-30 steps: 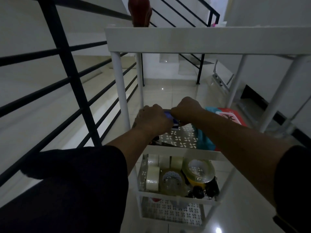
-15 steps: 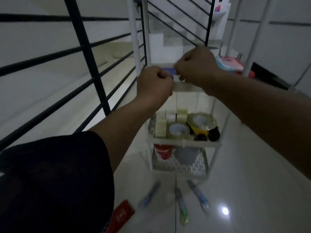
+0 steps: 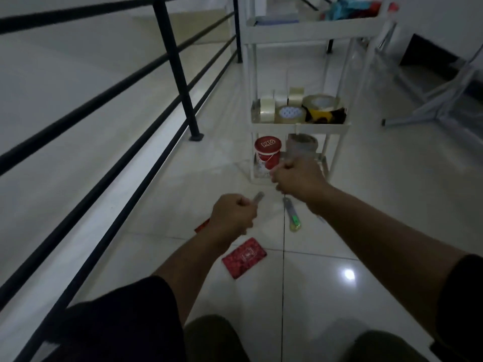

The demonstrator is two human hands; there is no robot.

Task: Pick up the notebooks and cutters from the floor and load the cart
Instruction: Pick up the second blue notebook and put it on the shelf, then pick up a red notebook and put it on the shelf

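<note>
I am looking down at two red notebooks on the floor: one patterned notebook (image 3: 244, 257) lying flat near me, and a second one (image 3: 202, 226) mostly hidden behind my left hand (image 3: 232, 214). One green-tipped cutter (image 3: 292, 214) is lying right of them, and another cutter (image 3: 257, 198) is poking out of my left fist, fingers curled around it. My right hand (image 3: 298, 177) is curled too; whether it holds anything I cannot tell. The white cart (image 3: 300, 125) is standing farther off, five tape rolls (image 3: 290, 114) sitting on its middle shelf.
</note>
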